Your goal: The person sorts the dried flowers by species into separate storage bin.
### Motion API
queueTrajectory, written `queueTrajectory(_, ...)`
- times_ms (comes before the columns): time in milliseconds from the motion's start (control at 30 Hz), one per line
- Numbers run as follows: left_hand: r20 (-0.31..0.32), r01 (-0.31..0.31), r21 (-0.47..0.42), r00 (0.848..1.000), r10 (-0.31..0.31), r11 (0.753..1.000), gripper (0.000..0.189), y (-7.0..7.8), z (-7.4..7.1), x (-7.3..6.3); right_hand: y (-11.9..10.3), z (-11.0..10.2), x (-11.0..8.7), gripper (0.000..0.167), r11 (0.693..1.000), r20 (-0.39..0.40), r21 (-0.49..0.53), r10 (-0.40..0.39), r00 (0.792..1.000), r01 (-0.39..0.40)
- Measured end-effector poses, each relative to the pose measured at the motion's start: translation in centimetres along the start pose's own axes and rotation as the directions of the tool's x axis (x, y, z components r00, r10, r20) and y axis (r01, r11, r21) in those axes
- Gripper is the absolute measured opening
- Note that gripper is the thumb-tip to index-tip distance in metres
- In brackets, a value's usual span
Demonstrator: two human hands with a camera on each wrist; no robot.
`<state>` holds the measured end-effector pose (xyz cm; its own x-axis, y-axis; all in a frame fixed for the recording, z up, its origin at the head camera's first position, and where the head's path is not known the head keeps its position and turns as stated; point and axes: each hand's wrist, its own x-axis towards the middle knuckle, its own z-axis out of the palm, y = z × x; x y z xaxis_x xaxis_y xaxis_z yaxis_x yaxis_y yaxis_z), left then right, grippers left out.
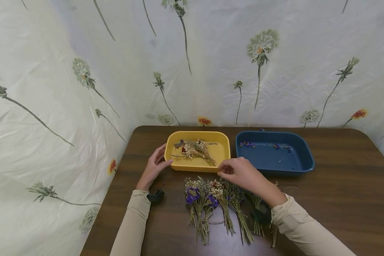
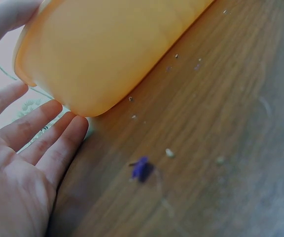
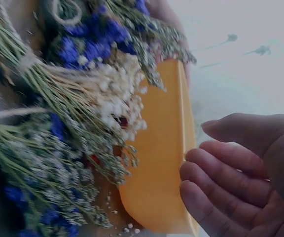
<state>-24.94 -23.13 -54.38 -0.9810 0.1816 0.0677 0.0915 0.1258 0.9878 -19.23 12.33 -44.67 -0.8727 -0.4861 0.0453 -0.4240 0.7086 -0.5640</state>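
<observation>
Lays the left hand (image 1: 153,166) at the left end of the yellow tray (image 1: 195,168), with fingers (image 2: 65,145) parted and nearly straight, tips against or just beside the outer wall, and with thumb at the near left corner, not curled round anything. Has nothing in the right hand (image 1: 243,172), poised at the near right corner of the same tray, with fingers (image 3: 226,197) softly bent and thumb well parted from them; cannot tell whether those tips touch the rim. Inside the yellow tray, a pale bunch (image 1: 195,149) with dark red blooms, stems pointing to the near right corner. Closer in, on the worktop (image 1: 345,192), a row of tied bunches (image 1: 198,204), purple and white, heads toward the tray, partly under the right forearm. Near the left hand, a purple petal (image 2: 142,170). Just right of the yellow tray, a blue tray (image 1: 265,160) with purple bits (image 1: 247,144). Farther out, a curtain (image 1: 211,53) printed with dandelions.
</observation>
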Motion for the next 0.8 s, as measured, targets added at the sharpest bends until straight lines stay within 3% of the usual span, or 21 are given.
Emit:
queueTrajectory(233, 0.008, -0.013, 0.003, 1.0, 0.013, 1.0, 0.071, -0.1, -0.1, 0.1, -0.6, 0.7, -2.0, 0.004, 1.0, 0.021, -0.019, 0.024, 1.0, -0.023)
queueTrajectory(667, 0.003, 0.001, 0.006, 1.0, -0.001, 1.0, 0.07, 0.2, 0.0, -0.1, -1.1, 2.1, -4.3, 0.015, 0.998, 0.027, -0.056, 0.019, 0.999, -0.018)
queueTrajectory(800, 0.005, 0.003, 0.004, 1.0, -0.003, 1.0, 0.071, 0.2, 0.0, -0.1, -1.3, 2.7, -4.9, 0.023, 0.995, 0.031, -0.089, 0.052, 0.998, -0.049)
